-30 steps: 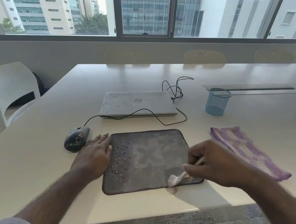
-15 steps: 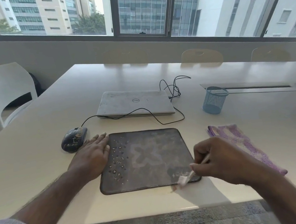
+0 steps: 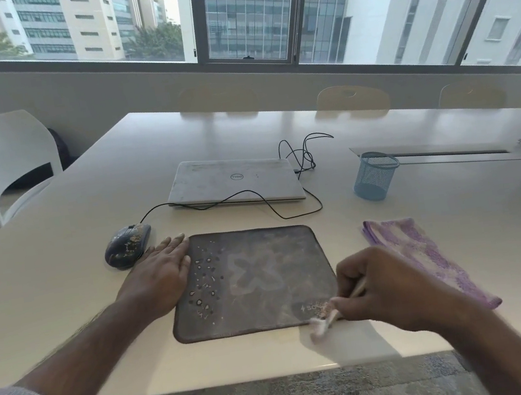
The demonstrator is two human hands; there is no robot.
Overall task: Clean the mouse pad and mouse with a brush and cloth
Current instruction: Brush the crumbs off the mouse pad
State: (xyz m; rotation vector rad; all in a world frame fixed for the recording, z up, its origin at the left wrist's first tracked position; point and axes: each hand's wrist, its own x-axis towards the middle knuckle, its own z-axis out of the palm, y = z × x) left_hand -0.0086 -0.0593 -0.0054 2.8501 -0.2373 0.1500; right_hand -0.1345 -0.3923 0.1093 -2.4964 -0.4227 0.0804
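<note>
At the mouse pad's [image 3: 257,284] near-right corner, right hand [image 3: 393,286] holds brush [image 3: 326,319].

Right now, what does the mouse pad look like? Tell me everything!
The mouse pad is a dark, rounded rectangle lying flat on the white table. It looks like dusty cloth, with a pale X shape in the middle, small crumbs scattered over its left part and a small logo at its near right corner. The left hand presses flat at its left edge. The right hand sweeps a brush over that near right corner.
</note>
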